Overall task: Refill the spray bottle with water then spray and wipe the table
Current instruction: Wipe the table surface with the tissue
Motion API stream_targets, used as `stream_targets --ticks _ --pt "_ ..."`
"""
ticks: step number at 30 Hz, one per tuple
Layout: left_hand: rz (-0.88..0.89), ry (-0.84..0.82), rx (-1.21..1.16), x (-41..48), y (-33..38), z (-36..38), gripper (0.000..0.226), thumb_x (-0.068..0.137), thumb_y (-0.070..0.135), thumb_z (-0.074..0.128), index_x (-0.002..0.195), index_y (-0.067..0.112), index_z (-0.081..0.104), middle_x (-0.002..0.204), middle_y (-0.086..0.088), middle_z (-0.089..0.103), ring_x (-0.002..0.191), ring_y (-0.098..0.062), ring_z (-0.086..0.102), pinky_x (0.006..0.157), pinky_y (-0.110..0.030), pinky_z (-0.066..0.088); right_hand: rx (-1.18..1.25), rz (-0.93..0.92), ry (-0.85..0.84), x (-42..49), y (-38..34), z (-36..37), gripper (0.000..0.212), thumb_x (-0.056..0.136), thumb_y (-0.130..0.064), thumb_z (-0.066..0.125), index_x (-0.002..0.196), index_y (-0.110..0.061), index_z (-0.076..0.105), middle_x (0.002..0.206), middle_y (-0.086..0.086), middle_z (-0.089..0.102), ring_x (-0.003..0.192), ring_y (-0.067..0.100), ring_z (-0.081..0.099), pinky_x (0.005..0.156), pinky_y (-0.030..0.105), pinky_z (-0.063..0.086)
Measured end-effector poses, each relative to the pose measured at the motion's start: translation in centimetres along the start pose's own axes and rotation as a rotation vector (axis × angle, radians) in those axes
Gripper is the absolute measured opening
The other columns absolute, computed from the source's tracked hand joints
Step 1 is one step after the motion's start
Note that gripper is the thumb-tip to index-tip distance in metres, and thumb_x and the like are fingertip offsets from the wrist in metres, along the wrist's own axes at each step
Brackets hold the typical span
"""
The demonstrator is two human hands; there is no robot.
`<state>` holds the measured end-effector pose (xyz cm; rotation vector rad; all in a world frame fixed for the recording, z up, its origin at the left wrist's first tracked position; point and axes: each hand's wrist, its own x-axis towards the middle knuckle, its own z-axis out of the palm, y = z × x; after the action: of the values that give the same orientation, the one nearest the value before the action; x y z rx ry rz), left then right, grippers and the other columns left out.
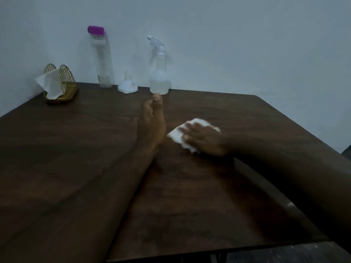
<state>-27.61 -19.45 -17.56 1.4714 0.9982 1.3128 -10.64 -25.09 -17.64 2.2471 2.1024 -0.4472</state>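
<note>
A clear spray bottle [159, 73] with a white trigger head stands upright at the back of the dark wooden table [95, 139], holding some liquid. My left hand [152, 120] lies on the table just in front of it, fingers straight, holding nothing. My right hand [203, 138] presses flat on a white tissue [176, 134] on the table, to the right of my left hand. Left of the spray bottle stand a white funnel [127, 85], upside down, and a tall clear water bottle [101, 57] with a purple cap.
A gold wire napkin holder [62, 85] with white tissues sits at the back left corner. A pale wall runs right behind the bottles. The table's right edge slants down toward the front right, with dark floor beyond it.
</note>
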Motion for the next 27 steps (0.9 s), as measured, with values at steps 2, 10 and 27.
stream_targets --ticks 2,10,27 --pt "-0.029 0.001 0.000 0.4 -0.3 0.2 0.035 0.093 0.067 0.020 0.088 0.039 0.041 0.084 0.015 0.054 0.085 0.001 0.053 0.089 -0.034 0.043 -0.021 0.215 0.025 1.8 2.7 -1.4 0.055 0.104 -0.050 0.012 0.155 -0.035 -0.001 0.165 0.002 -0.008 0.151 0.026 -0.009 0.121 0.050 0.000" --pt "-0.007 0.078 0.021 0.7 -0.7 0.4 0.047 0.090 0.070 0.022 0.108 0.033 0.044 0.090 0.020 0.051 0.102 -0.011 0.055 0.096 -0.038 0.044 -0.210 -0.156 -0.039 5.0 -5.5 0.3 0.055 0.105 -0.043 0.014 0.156 -0.029 -0.001 0.164 0.003 -0.010 0.151 0.025 -0.011 0.121 0.053 0.000" --pt "0.044 -0.086 0.065 0.3 -0.4 0.7 0.043 0.090 0.067 0.018 0.098 0.034 0.046 0.087 0.016 0.054 0.086 0.000 0.053 0.079 -0.028 0.038 -0.136 0.206 0.018 1.4 -0.4 0.1 0.075 0.087 -0.076 0.001 0.153 -0.041 -0.007 0.164 0.005 -0.011 0.150 0.032 -0.009 0.118 0.059 -0.002"
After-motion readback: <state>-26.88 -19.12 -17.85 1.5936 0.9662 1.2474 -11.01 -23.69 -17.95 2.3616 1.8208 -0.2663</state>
